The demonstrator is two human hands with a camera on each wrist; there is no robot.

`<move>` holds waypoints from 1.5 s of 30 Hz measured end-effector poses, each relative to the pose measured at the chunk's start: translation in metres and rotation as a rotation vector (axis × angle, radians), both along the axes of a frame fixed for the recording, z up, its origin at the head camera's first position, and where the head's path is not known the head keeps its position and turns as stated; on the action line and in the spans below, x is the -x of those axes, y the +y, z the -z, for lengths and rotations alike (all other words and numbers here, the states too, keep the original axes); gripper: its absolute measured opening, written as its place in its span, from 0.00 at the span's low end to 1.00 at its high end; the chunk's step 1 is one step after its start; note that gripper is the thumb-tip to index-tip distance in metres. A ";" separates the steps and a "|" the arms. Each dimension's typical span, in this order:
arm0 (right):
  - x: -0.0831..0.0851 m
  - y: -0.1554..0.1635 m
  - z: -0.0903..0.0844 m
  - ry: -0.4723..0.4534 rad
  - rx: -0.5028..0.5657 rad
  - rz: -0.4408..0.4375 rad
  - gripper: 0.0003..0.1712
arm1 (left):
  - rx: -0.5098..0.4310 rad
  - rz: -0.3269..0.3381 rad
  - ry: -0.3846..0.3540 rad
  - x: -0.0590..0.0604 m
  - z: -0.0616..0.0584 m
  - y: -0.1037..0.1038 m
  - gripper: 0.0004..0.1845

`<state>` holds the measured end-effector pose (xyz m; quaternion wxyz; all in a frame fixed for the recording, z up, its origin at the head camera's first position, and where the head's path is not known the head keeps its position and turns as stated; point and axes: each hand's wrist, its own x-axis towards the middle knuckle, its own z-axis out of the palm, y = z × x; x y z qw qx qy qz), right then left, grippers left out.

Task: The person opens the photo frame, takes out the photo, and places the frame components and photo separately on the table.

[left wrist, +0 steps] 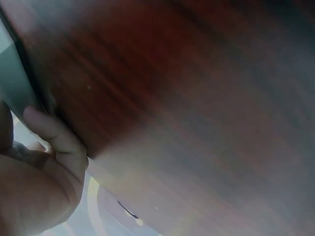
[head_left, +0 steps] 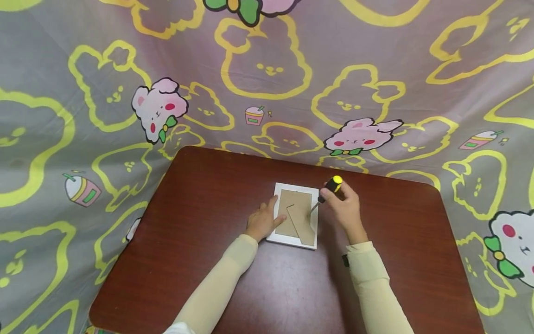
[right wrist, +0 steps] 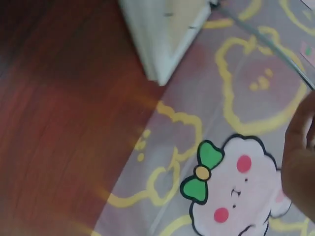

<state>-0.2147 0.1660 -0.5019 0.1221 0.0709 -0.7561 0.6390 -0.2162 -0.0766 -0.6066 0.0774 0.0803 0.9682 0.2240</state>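
A white picture frame [head_left: 292, 242] lies face down on the table, its brown backing board [head_left: 288, 227] and slanted easel leg [head_left: 301, 222] showing. My left hand [head_left: 262, 221] holds the frame's left edge, thumb over the backing and fingers along the side; the left wrist view catches its bent fingers [left wrist: 59, 135] against that side. In my right hand [head_left: 347, 208] I grip a screwdriver [head_left: 333, 183] with a black and yellow handle. Its thin metal shaft [right wrist: 275, 45] slants down to the right part of the backing; exactly what the tip touches is too small to tell.
The reddish-brown wooden table [head_left: 200, 199] has rounded corners. A grey curtain [head_left: 288, 55] printed with yellow outlines and cartoon rabbits hangs around its back and sides. A small black object [head_left: 345, 260] shows at the right cuff.
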 end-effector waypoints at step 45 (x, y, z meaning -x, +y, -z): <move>-0.033 0.043 0.070 -0.372 -0.771 0.285 0.26 | -0.055 -0.011 0.008 -0.001 -0.001 0.002 0.43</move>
